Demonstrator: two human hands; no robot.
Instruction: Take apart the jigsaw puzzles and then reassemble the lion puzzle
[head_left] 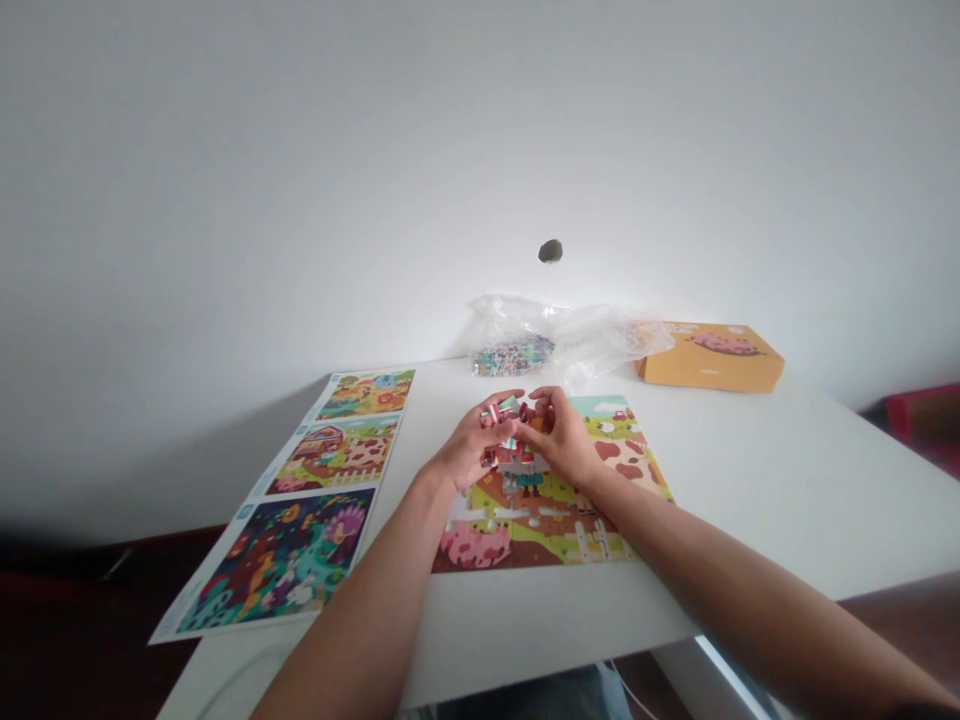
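Note:
A farm jigsaw puzzle [555,548] lies partly assembled on the white table, with a pink pig, a white fence and a brown-spotted cow showing. White gaps run through its left and middle parts. Over its upper left, my left hand [472,445] is closed around several loose puzzle pieces [493,414], some red and white. My right hand [562,435] meets it there, thumb and fingers curled in a pinch at a piece among them. The hands cover the puzzle's upper middle, and my right forearm passes over its right edge.
A sheet with three printed pictures [319,483] lies at the left, overhanging the table's edge. Behind the puzzle is a clear plastic bag [517,318] holding colourful pieces. A yellow box [709,370] stands at the back right. The white wall [375,200] has a hole [550,251].

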